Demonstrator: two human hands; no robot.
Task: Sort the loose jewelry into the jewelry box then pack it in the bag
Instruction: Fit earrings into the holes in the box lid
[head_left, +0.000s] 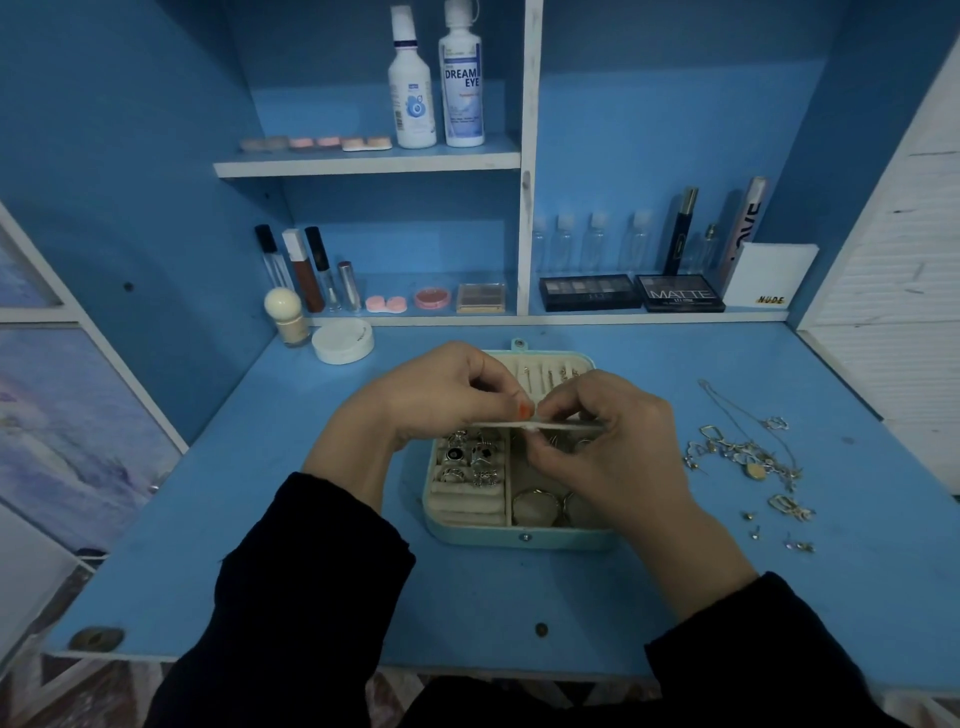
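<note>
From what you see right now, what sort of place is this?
Probably a vanity desk in a home: makeup palettes and lens solution bottles stand on the blue shelves, and an open jewelry box lies on it.

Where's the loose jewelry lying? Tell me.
In the head view, the loose jewelry lies on the blue desk, right of the jewelry box.

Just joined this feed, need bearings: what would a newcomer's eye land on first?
The left hand and right hand meet mid-desk over the open mint jewelry box, their fingers pinching a thin white panel above it. Rings sit in the box's left compartment, and a tangle of loose jewelry lies on the blue desk to its right.
</note>
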